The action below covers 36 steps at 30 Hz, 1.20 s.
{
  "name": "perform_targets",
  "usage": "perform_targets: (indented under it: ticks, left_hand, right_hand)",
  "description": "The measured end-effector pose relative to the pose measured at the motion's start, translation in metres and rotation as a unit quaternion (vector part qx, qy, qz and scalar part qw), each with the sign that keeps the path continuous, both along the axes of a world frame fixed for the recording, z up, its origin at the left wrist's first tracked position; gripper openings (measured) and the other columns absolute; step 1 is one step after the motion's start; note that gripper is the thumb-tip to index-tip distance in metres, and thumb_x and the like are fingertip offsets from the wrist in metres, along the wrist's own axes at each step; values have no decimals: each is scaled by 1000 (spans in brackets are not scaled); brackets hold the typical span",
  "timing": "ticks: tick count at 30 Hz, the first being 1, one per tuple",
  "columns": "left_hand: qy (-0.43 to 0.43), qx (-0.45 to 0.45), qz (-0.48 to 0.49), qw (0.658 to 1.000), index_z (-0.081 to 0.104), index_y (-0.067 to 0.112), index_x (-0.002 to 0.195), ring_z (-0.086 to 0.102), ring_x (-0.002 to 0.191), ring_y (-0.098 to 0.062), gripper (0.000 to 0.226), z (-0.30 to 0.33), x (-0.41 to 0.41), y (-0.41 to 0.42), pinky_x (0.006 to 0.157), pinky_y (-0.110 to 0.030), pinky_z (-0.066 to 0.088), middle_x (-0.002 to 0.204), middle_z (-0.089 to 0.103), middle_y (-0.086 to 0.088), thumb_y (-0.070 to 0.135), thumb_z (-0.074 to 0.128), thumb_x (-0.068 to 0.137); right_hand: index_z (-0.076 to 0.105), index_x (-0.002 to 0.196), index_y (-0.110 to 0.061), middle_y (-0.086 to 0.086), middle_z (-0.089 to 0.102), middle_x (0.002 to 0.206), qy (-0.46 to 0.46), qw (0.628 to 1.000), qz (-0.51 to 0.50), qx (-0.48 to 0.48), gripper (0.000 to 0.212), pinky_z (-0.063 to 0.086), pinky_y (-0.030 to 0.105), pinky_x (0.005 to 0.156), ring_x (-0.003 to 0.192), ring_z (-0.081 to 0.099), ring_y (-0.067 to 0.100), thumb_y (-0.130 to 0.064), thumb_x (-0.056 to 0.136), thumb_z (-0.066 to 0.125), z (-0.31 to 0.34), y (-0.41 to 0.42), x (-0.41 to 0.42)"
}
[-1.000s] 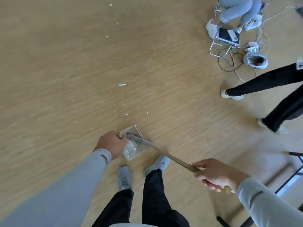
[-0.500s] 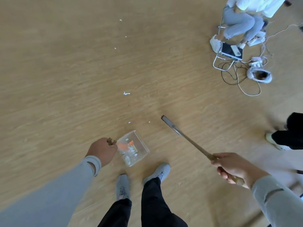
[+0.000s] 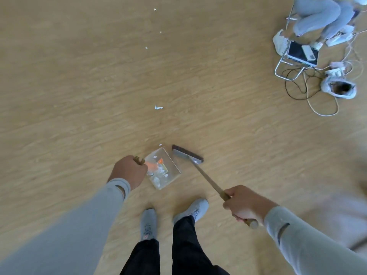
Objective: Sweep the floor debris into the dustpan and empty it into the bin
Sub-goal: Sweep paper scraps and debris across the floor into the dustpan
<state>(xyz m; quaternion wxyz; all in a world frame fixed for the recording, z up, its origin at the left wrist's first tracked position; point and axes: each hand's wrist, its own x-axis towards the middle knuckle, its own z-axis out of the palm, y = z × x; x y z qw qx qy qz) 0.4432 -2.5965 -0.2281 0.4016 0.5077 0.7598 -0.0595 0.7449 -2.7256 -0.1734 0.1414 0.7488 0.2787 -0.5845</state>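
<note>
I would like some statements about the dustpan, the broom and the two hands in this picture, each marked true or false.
1. The left hand grips the handle of the clear square dustpan. True.
2. The dustpan is empty. False: white scraps and an orange piece lie in it.
3. The right hand holds the wooden-handled broom. True.
4. The broom head rests inside the dustpan. False: it is beside the dustpan's open edge.
5. White paper scraps remain on the wooden floor. True.
</note>
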Motion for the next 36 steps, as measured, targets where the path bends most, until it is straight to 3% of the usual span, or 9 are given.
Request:
perform_targets:
  ticks: [3,5,12,19,21,24,27,31,36]
  left_hand:
    - [-4,-10,6,1000,63,20,90,64,73,-23,12,2,-1,8,60,-31,48,86,67,-3,31,61,89]
    - [-13,-13,18,1000,64,20,90,63,73,-22,10,2,-1,13,58,-31,46,85,67,-2,30,61,90]
    - [-28,-14,52,998,65,20,89,63,70,-20,6,1,1,19,58,-29,45,85,68,1,24,60,86]
    - [-41,-15,52,998,66,24,90,66,77,-18,7,-1,-3,24,71,-34,55,91,69,4,27,60,87]
    - [-43,-20,41,998,65,23,90,65,76,-19,9,1,-6,27,72,-35,55,90,69,2,29,61,87]
    - [-47,-26,27,998,63,20,89,65,71,-21,13,5,-10,27,63,-34,52,85,69,-3,33,60,89]
    - [-54,-26,17,998,62,22,90,65,73,-20,16,7,-13,19,65,-35,54,87,68,-2,36,54,95]
    - [-72,-26,9,997,60,22,91,65,78,-20,14,9,-16,11,74,-37,55,90,67,-1,31,52,97]
    - [-80,-54,-20,995,59,20,100,67,76,-23,14,18,-40,14,67,-38,55,89,67,-4,31,51,96]
  right_hand:
    - [64,126,-24,10,54,62,49,991,-128,-9,34,31,21,41,45,44,17,-9,95,61,38,4,56]
    - [63,131,-26,11,54,64,51,986,-157,-12,39,29,22,41,45,43,17,-10,96,65,56,7,86]
    - [55,142,-21,8,55,58,-4,997,-65,52,47,35,23,40,44,46,17,-7,97,58,36,35,66]
    - [59,135,-17,9,59,67,23,999,23,-4,44,46,31,55,55,54,20,-11,92,57,21,40,21]
    - [56,140,-28,7,59,65,40,999,-11,-12,49,43,29,51,51,51,18,-12,93,60,33,38,24]
    - [61,135,-26,10,57,65,56,992,-113,-23,44,31,25,44,47,45,16,-10,94,64,59,38,41]
    - [64,131,-27,11,55,68,59,981,-181,-23,40,29,24,43,48,44,16,-9,96,64,88,30,41]
    - [60,136,-26,11,53,66,36,974,-225,9,43,28,24,43,48,43,16,-8,97,62,101,20,21]
    - [58,138,-23,10,54,61,-3,971,-234,50,44,30,23,42,45,44,16,-8,97,61,92,22,-13]
